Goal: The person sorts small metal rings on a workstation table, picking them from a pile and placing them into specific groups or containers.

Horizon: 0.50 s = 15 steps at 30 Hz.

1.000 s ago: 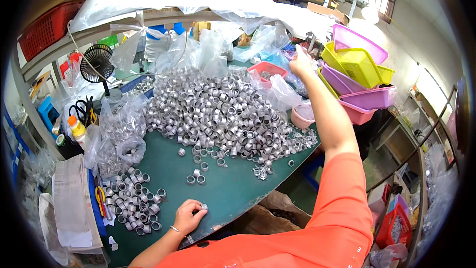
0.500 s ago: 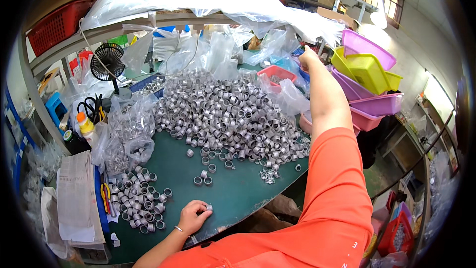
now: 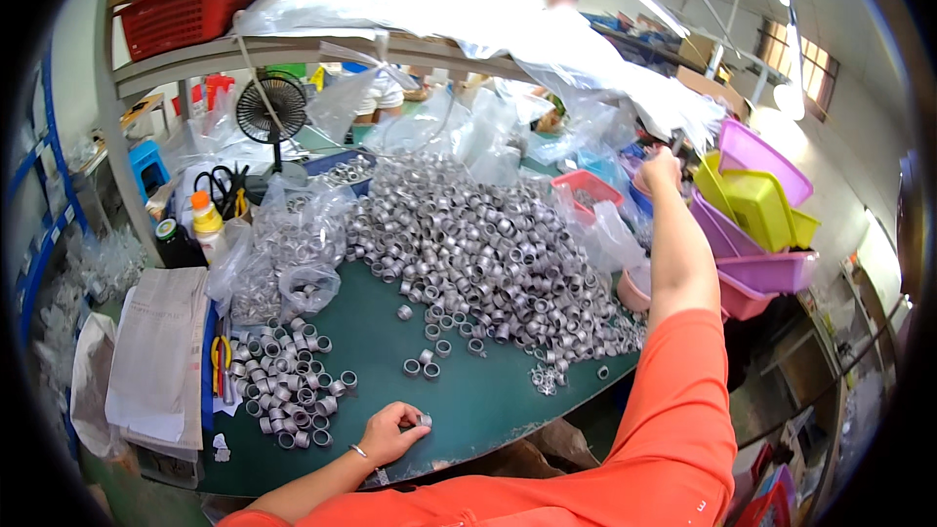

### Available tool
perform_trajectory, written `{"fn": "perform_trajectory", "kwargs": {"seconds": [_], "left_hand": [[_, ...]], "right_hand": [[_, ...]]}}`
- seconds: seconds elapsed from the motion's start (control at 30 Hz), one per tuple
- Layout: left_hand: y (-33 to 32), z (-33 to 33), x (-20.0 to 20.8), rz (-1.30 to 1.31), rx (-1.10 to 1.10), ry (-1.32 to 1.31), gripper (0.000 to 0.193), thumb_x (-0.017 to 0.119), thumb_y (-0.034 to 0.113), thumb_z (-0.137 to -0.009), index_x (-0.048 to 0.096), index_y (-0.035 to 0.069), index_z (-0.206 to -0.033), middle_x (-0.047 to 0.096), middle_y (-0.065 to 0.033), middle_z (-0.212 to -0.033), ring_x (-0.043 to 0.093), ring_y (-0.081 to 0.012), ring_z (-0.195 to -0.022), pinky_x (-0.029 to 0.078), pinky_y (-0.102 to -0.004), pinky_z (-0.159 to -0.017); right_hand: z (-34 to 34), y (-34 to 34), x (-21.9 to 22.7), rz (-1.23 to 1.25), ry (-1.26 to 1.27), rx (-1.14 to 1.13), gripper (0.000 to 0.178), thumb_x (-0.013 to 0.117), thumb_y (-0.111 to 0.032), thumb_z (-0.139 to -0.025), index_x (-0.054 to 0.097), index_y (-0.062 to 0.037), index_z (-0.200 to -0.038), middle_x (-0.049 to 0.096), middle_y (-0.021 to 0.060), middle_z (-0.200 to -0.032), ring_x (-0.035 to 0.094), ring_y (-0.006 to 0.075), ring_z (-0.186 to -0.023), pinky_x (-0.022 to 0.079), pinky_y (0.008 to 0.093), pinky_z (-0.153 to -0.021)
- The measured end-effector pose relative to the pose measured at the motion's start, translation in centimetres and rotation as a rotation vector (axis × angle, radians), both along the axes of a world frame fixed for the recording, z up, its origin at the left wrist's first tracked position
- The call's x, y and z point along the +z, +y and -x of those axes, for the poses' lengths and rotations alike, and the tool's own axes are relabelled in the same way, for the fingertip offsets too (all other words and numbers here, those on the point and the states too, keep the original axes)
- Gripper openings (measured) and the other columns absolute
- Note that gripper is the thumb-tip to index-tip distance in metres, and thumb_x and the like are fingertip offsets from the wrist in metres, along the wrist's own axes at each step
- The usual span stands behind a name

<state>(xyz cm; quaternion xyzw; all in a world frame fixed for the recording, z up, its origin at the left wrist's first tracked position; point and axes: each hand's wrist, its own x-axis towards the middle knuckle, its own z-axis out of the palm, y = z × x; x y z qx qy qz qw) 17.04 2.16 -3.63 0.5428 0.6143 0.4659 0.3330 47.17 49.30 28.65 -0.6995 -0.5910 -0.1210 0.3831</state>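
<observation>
Near the table's front edge, my left hand (image 3: 392, 435) pinches a small grey metal ring (image 3: 425, 421) between thumb and fingers. My right arm stretches far out to the back right. There my right hand (image 3: 661, 172) is closed around a small dark upright object (image 3: 676, 142), too small to name. A large heap of similar metal rings (image 3: 488, 254) fills the middle of the table, with a few loose ones in front of it. A smaller group of rings (image 3: 293, 385) lies to the left of my left hand.
Stacked purple and green plastic baskets (image 3: 761, 210) stand beside my right forearm. A pink basket (image 3: 590, 193) sits behind the heap. At the left are a bag of metal parts (image 3: 283, 259), a black fan (image 3: 271, 107), a glue bottle (image 3: 207, 224) and yellow-handled pliers (image 3: 221, 356). Two people are beyond the shelf.
The view has swung, so the scene sits lower and farther right. My right hand, earlier reaching with fingers forward, now shows a dark object in its grip. My left hand still pinches the ring.
</observation>
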Motion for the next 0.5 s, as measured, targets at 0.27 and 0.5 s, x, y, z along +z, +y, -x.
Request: {"fn": "perform_trajectory", "kwargs": {"seconds": [0.27, 0.5], "left_hand": [[0.6, -0.3, -0.9, -0.071, -0.050, 0.028, 0.024, 0.076, 0.018, -0.076, 0.060, 0.004, -0.087, 0.062, -0.0060, -0.086, 0.062, -0.0176, -0.076, 0.051, -0.0285, -0.071], [0.0, 0.0, -0.6, -0.079, -0.028, 0.068, 0.024, 0.077, 0.017, -0.075, 0.061, 0.004, -0.088, 0.062, -0.0052, -0.088, 0.060, -0.0158, -0.076, 0.050, -0.0273, -0.071]], "right_hand": [[8.2, -11.4, 0.2, -0.669, 0.210, 0.738, 0.010, 0.065, -0.009, -0.081, 0.059, -0.0017, -0.085, 0.058, 0.0082, -0.081, 0.056, 0.0197, -0.078, 0.046, 0.0310, -0.073], [11.8, -31.1, 3.5, -1.213, 0.172, 1.227, 0.010, 0.060, -0.003, -0.089, 0.058, -0.0043, -0.099, 0.061, 0.0059, -0.096, 0.057, 0.0142, -0.085, 0.044, 0.0256, -0.082]]}}
